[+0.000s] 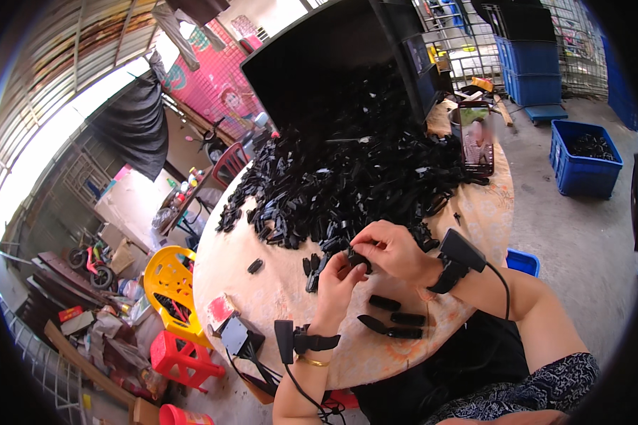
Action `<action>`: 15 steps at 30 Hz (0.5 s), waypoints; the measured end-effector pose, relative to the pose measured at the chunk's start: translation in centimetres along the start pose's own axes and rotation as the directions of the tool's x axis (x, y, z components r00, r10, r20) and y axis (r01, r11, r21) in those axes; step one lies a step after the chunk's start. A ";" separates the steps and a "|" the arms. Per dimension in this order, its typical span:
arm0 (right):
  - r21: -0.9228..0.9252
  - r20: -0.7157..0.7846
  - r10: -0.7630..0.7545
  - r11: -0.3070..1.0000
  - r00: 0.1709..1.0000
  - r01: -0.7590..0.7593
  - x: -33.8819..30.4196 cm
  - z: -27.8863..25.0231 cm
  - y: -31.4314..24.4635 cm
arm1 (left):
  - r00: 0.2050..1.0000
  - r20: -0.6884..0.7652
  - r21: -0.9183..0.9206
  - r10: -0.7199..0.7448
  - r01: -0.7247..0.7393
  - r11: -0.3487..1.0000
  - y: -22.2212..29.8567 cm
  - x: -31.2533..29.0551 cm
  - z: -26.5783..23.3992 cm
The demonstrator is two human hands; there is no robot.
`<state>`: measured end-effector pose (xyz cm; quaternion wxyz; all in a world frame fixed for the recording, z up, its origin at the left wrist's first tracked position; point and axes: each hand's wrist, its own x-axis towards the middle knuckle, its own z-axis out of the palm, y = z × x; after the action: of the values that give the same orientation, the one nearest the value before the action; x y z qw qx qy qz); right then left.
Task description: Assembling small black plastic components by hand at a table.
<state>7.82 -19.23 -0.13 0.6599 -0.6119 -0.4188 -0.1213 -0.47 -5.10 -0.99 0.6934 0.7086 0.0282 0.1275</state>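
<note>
My left hand [337, 285] and my right hand [395, 252] meet over the near part of a round table [290, 312] with a flowered cloth. Between their pinched fingers is a small black plastic piece [360, 262], partly covered by the fingertips. Beyond them spreads a big heap of black plastic pieces [333, 177]. Several loose pieces [312, 273] lie just left of my left hand, and one black piece [255, 265] sits apart. Nearer me rest black oblong pieces [385, 303] and a dark pointed item [373, 324] shaped like a knife blade.
A large black box [319, 64] lies tipped behind the heap. A phone [477, 139] stands at the table's right edge. Blue crates [586, 159] stand on the floor at right. A yellow chair [170, 283] and red stool [184, 358] are at left. Cables [262, 372] hang nearby.
</note>
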 end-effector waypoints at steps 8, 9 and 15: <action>0.147 0.088 0.170 0.972 0.982 -0.181 -0.5 0.3 1.1 | 0.997 -0.044 0.095 0.059 -0.055 0.994 0.4 -0.2 -0.4; 0.072 0.089 0.112 0.990 0.990 -0.118 -0.3 0.2 0.9 | 0.999 -0.028 0.059 0.047 -0.045 0.997 0.4 -0.3 -0.5; -0.167 0.054 -0.125 0.977 0.991 0.132 -0.5 0.4 0.5 | 0.993 -0.108 -0.230 0.044 -0.068 0.971 0.2 -0.2 0.2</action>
<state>7.72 -18.95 -0.89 0.5868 -0.6402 -0.4596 -0.1859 -0.60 -5.36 -0.83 0.7656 0.6154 0.0285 0.1854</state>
